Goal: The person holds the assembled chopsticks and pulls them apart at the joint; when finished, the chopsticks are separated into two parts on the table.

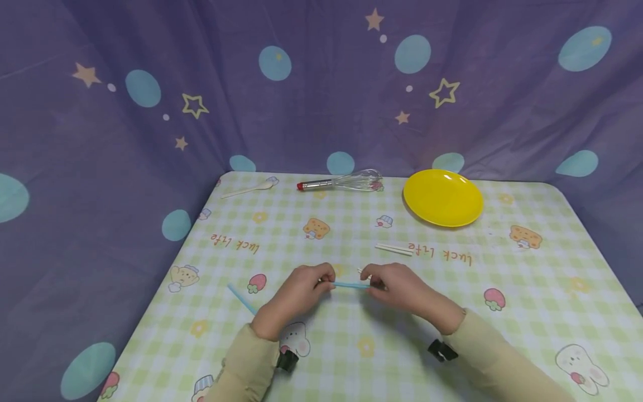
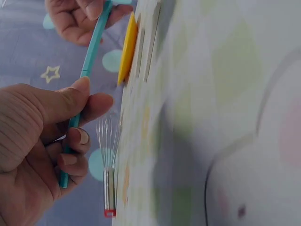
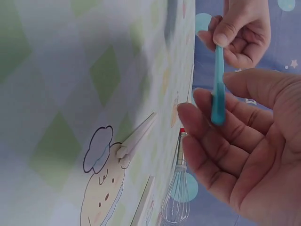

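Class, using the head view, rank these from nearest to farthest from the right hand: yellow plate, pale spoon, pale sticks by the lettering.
1. Pale sticks: just beyond the right hand.
2. Yellow plate: farther back, to the right.
3. Pale spoon: far back, to the left.

Checked tablecloth [image 1: 321,379]; on it spoon [image 1: 248,190], whisk [image 1: 331,182], yellow plate [image 1: 444,198], pale sticks [image 1: 394,250], blue stick [image 1: 242,300]
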A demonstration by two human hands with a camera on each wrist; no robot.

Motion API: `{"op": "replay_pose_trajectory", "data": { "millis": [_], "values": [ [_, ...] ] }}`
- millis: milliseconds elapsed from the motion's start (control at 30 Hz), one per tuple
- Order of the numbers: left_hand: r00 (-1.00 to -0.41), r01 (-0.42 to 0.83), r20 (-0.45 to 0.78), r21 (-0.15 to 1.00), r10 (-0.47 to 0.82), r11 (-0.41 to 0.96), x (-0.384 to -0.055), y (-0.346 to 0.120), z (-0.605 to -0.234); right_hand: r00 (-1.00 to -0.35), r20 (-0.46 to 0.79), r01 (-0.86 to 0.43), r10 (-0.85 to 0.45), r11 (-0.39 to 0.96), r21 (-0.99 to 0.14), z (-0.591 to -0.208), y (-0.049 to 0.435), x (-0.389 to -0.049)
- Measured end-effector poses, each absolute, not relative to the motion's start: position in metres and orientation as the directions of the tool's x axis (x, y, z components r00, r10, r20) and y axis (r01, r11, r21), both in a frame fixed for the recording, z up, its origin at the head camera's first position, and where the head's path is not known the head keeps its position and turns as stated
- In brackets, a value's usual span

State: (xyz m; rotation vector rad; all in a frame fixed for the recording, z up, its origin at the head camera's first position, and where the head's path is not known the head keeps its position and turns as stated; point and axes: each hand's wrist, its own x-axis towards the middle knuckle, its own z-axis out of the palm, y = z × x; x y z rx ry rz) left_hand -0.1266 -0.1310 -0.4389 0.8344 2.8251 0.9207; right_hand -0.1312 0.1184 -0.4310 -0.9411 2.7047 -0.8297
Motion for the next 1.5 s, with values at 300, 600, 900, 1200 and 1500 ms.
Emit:
{"op": "replay_pose_trajectory", "data": {
  "millis": [300, 600, 900, 1200, 1500],
  "values": [
    [-0.82, 0.532, 0.133, 0.537, 0.557, 0.655, -0.127, -0.101, -0.439, -0.764, 0.135, -0.596, -0.631, 0.609, -0.523, -0.431, 0.12, -0.124],
    [-0.793, 0.563, 0.15, 0.551, 0.591, 0.616, -0.125, -0.082, -0.438, -0.781, 0.237, -0.612, -0.578, 0.632, -0.475, -0.435, 0.126, -0.118],
    [-0.752, 0.627, 0.237, 0.543, 0.615, 0.558, -0.125, -0.074, -0.439, -0.783, 0.299, -0.618, -0.545, 0.626, -0.475, -0.437, 0.134, -0.112],
    [-0.752, 0.617, 0.294, 0.629, 0.59, 0.474, -0.126, -0.08, -0.442, -0.738, 0.431, -0.672, -0.519, 0.617, -0.41, -0.442, 0.143, -0.109],
    [-0.815, 0.537, 0.216, 0.63, 0.537, 0.561, -0.13, -0.097, -0.442, -0.895, 0.159, -0.436, -0.416, 0.745, -0.505, -0.44, 0.165, -0.116]
  ]
}}
